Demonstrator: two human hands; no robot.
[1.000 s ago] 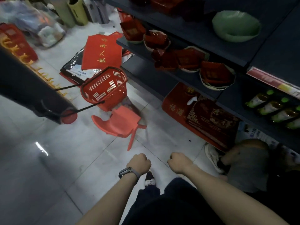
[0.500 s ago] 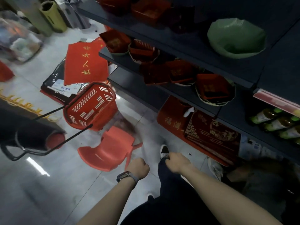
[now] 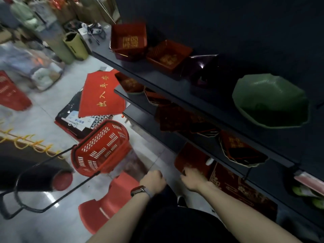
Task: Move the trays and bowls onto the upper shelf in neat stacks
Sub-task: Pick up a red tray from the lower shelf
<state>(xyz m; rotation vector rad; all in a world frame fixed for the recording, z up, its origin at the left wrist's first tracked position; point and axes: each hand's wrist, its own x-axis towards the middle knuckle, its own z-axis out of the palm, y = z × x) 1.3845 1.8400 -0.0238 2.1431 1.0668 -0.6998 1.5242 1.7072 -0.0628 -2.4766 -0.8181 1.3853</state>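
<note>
We count on upper shelf (image 3: 140,69): red tray (image 3: 128,39), second red tray (image 3: 169,56), one dark tray (image 3: 203,71), one green bowl (image 3: 270,100). Lower-shelf trays (image 3: 235,146) too dim to count. Our left hand (image 3: 152,181): fingers curled, empty. Right hand (image 3: 192,179): fingers blurred, cannot tell.

Left hand (image 3: 152,179) clenched, right hand (image 3: 192,179) loosely curled, forearms extended.

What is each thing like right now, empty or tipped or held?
green bowl: upright, empty, upper shelf
red tray: upright, empty, upper shelf
lower trays: jumbled, unstacked
red basket: tilted
red stool: tipped over
left hand: fist, empty
right hand: loose, empty
</note>
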